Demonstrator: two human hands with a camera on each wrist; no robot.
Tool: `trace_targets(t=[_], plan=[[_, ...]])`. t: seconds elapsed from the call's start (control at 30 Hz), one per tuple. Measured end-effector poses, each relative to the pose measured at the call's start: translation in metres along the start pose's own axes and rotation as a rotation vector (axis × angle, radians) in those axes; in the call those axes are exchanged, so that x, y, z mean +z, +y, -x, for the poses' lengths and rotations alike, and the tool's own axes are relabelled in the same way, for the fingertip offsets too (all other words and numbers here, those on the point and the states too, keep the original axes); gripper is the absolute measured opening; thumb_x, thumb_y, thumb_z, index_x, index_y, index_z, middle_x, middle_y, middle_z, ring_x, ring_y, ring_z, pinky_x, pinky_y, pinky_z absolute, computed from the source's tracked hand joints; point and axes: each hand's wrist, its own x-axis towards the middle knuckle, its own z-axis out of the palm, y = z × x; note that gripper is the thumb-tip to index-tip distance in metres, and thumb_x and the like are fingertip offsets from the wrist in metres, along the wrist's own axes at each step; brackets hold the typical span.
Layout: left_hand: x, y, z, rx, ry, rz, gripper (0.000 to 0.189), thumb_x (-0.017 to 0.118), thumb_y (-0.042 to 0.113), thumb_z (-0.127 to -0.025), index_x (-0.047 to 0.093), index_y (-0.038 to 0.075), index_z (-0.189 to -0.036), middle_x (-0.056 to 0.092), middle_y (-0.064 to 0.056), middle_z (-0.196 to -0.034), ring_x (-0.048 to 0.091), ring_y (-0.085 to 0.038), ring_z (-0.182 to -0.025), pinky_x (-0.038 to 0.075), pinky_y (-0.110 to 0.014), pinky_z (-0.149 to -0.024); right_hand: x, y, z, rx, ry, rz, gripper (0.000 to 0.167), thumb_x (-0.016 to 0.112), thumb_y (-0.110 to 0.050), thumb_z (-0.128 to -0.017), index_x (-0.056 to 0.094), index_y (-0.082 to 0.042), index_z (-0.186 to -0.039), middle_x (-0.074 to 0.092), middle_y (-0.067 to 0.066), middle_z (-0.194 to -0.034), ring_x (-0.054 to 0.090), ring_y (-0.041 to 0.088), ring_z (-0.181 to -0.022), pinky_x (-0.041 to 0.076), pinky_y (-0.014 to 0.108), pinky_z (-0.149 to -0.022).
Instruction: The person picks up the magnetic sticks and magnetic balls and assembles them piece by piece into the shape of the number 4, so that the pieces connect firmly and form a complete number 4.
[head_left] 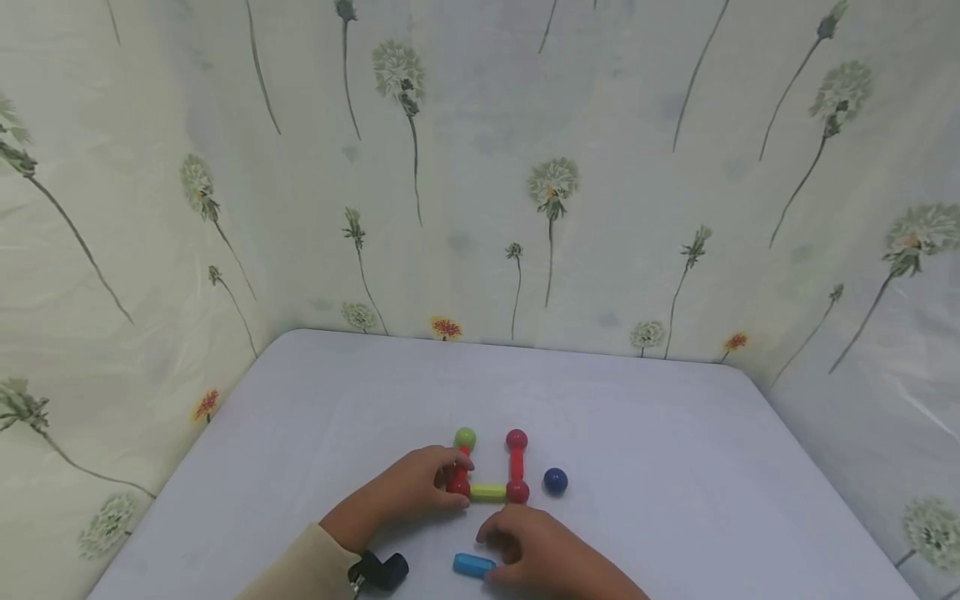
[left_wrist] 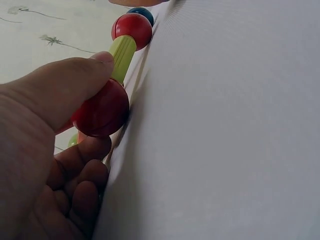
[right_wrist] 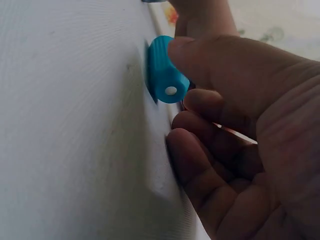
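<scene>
A U-shaped frame of toy rods and balls lies on the table. My left hand [head_left: 420, 483] grips its near-left corner, thumb and fingers around the red ball [left_wrist: 102, 110] there. A yellow-green rod [head_left: 488, 492] joins that ball to a second red ball [head_left: 517, 492]. Red rods [head_left: 517, 465] run back from both corners, one ending in a green ball [head_left: 465, 437], the other in a pinkish-red ball [head_left: 517, 439]. Nearer me, my right hand [head_left: 536, 546] has its thumb at a blue rod [right_wrist: 165, 70] on the table; the loosely curved fingers show a gap from it.
A dark blue ball [head_left: 556, 481] lies just right of the frame. The white table [head_left: 637, 433] meets a flower-patterned cloth [head_left: 480, 167] at its back and sides. A black device [head_left: 382, 572] sits at my left wrist.
</scene>
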Motion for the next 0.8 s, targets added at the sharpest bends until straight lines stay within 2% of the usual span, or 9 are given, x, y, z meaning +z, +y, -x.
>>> trace_targets(t=[0.43, 0.7, 0.8], plan=[[0.0017, -0.0020, -0.0011, -0.001, 0.008, 0.007, 0.043, 0.088, 0.038, -0.084, 0.068, 0.034, -0.122, 0.062, 0.013, -0.096, 0.057, -0.011, -0.091, 0.053, -0.026, -0.079, 0.0051, 0.0010, -0.0041, -0.004, 0.000, 0.030, 0.016, 0.084, -0.026, -0.087, 0.074, -0.031, -0.099, 0.064, -0.009, -0.088, 0.060, 0.013, -0.083, 0.053, 0.028, -0.074], [0.0021, -0.0020, -0.0009, 0.000, 0.014, 0.002, 0.044, 0.088, 0.038, -0.084, 0.067, 0.034, -0.122, 0.061, 0.013, -0.096, 0.056, -0.011, -0.091, 0.052, -0.027, -0.077, 0.0052, 0.0056, -0.0025, 0.000, 0.024, 0.000, 0.015, 0.083, -0.029, -0.089, 0.074, -0.030, -0.100, 0.065, -0.010, -0.088, 0.061, 0.013, -0.082, 0.056, 0.031, -0.077], [0.0017, -0.0018, -0.0005, 0.006, 0.014, 0.001, 0.044, 0.088, 0.038, -0.084, 0.067, 0.034, -0.122, 0.061, 0.013, -0.096, 0.056, -0.011, -0.091, 0.052, -0.027, -0.077, 0.0049, 0.0084, -0.0010, -0.007, 0.046, -0.035, 0.015, 0.083, -0.028, -0.089, 0.073, -0.029, -0.101, 0.068, -0.011, -0.089, 0.063, 0.013, -0.083, 0.059, 0.036, -0.081]])
